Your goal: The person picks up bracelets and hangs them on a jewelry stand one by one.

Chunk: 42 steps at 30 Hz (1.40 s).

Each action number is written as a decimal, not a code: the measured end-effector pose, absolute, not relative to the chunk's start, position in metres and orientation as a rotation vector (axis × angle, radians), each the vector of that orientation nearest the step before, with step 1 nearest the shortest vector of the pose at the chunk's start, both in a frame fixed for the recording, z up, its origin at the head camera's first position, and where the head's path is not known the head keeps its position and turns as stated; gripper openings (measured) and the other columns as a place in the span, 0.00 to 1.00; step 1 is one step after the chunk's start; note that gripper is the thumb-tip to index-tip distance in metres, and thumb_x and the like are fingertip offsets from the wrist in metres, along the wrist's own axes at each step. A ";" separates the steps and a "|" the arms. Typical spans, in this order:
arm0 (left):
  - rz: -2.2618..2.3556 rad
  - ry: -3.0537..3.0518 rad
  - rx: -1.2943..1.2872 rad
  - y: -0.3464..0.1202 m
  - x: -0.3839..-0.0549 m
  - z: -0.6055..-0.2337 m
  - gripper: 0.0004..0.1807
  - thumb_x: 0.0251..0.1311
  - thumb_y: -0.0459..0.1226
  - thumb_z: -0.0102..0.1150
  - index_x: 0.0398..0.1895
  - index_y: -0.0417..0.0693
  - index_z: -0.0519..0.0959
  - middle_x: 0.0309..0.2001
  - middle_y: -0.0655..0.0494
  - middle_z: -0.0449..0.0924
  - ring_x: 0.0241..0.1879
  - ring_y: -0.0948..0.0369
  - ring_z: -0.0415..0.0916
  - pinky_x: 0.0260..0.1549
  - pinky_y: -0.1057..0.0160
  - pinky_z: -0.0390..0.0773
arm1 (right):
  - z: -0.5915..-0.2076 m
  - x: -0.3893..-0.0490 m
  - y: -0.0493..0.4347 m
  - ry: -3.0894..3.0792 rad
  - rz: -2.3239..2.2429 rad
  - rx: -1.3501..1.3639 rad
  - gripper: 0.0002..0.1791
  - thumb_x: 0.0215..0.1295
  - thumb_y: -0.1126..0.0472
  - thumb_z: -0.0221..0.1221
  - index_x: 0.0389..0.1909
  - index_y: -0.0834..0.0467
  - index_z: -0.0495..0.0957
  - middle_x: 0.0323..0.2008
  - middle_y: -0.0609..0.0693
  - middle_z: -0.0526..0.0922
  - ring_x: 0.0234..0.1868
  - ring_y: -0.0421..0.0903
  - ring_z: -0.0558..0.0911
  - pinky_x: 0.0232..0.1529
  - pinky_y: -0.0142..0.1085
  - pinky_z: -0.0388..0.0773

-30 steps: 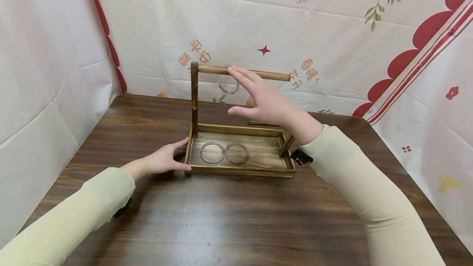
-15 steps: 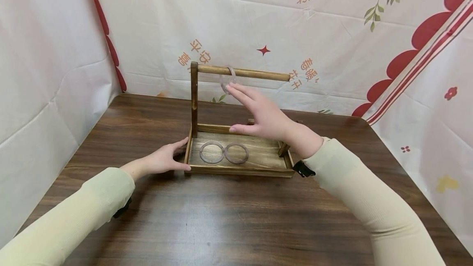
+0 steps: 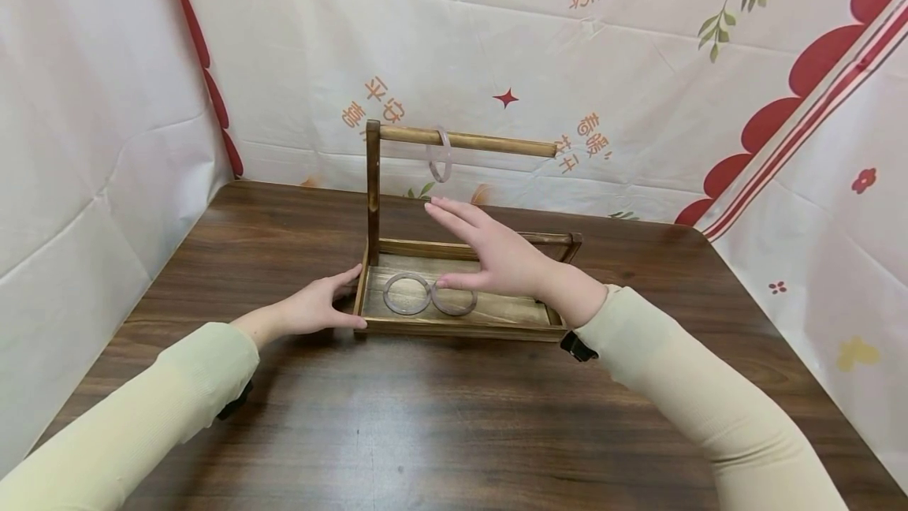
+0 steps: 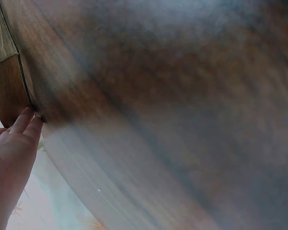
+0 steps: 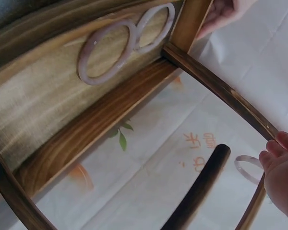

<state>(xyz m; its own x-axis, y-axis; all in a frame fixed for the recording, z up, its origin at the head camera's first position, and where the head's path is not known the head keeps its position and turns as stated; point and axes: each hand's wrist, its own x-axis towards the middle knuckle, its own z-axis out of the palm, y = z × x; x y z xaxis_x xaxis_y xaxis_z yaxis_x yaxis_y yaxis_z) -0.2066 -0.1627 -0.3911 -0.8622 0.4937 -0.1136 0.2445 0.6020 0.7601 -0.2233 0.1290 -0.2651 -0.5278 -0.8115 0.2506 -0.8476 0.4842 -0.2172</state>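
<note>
A wooden stand has a shallow tray [image 3: 489,330] at its base, a tall left post [image 3: 373,192] and a long upper bar [image 3: 504,143]. A pale mauve bangle [image 3: 449,156] hangs from that bar, left of its middle. Inside the tray lie two more bangles side by side: the left one [image 3: 407,312] in full sight, the right one [image 3: 455,313] partly behind my right thumb in the head view. My left hand [image 3: 308,307] touches the tray's left end, thumb at the front corner. Over the tray, my right hand [image 3: 504,255] stays spread, holding nothing, below the hanging bangle.
A shorter, lower bar [image 3: 546,239] on a right post crosses behind my right hand. The stand sits on a dark wood-grain table [image 3: 426,416]. White printed cloth [image 3: 298,38] rises behind the table and along both sides.
My right hand has left the upper bar and come down towards the tray. The bangle on the bar has swung and turned nearly edge-on. My left hand has stayed put.
</note>
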 end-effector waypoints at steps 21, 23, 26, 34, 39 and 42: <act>1.134 2.505 0.582 -0.163 -0.206 -0.391 0.55 0.54 0.49 0.65 0.73 0.37 0.41 0.70 0.34 0.51 0.66 0.41 0.60 0.62 0.43 0.62 | -0.308 -0.225 0.134 -2.741 0.444 1.471 0.48 0.55 0.43 0.64 0.73 0.53 0.52 0.72 0.54 0.55 0.71 0.50 0.58 0.68 0.46 0.60; 1.143 2.501 0.580 -0.164 -0.206 -0.391 0.55 0.54 0.49 0.65 0.73 0.37 0.41 0.71 0.35 0.51 0.66 0.42 0.59 0.62 0.44 0.62 | -0.313 -0.226 0.136 -2.771 0.438 1.452 0.49 0.55 0.42 0.64 0.73 0.53 0.51 0.72 0.54 0.55 0.71 0.50 0.57 0.67 0.46 0.61; 1.157 2.495 0.579 -0.164 -0.207 -0.392 0.55 0.53 0.49 0.65 0.73 0.37 0.41 0.71 0.35 0.50 0.66 0.42 0.59 0.63 0.44 0.62 | -0.321 -0.227 0.137 -2.815 0.439 1.417 0.48 0.56 0.42 0.63 0.73 0.52 0.52 0.72 0.54 0.55 0.71 0.50 0.58 0.66 0.46 0.62; 1.162 2.481 0.568 -0.163 -0.208 -0.393 0.55 0.54 0.49 0.65 0.74 0.38 0.41 0.72 0.36 0.49 0.67 0.42 0.58 0.63 0.44 0.61 | -0.341 -0.237 0.141 -2.926 0.423 1.325 0.46 0.57 0.42 0.62 0.73 0.52 0.52 0.71 0.55 0.56 0.70 0.51 0.60 0.64 0.48 0.65; 1.161 2.486 0.571 -0.163 -0.208 -0.392 0.55 0.54 0.49 0.65 0.74 0.38 0.41 0.72 0.36 0.48 0.67 0.42 0.58 0.63 0.44 0.62 | -0.354 -0.244 0.144 -2.954 0.382 1.298 0.46 0.58 0.40 0.60 0.73 0.52 0.52 0.70 0.57 0.58 0.70 0.53 0.61 0.64 0.48 0.64; 1.169 2.481 0.565 -0.163 -0.208 -0.391 0.55 0.54 0.48 0.65 0.74 0.39 0.41 0.72 0.37 0.48 0.67 0.42 0.58 0.63 0.44 0.62 | -0.361 -0.247 0.145 -2.964 0.364 1.283 0.46 0.58 0.39 0.59 0.73 0.52 0.52 0.70 0.57 0.58 0.70 0.53 0.60 0.65 0.49 0.63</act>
<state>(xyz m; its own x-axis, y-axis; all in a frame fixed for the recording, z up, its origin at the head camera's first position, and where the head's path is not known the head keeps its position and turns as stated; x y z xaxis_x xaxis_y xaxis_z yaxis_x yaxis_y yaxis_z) -0.2081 -0.1634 -0.3909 -0.8632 0.4871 -0.1325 0.2079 0.5823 0.7859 -0.2469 0.1451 -0.3606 -0.6834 -0.7300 -0.0103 -0.7058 0.6643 -0.2460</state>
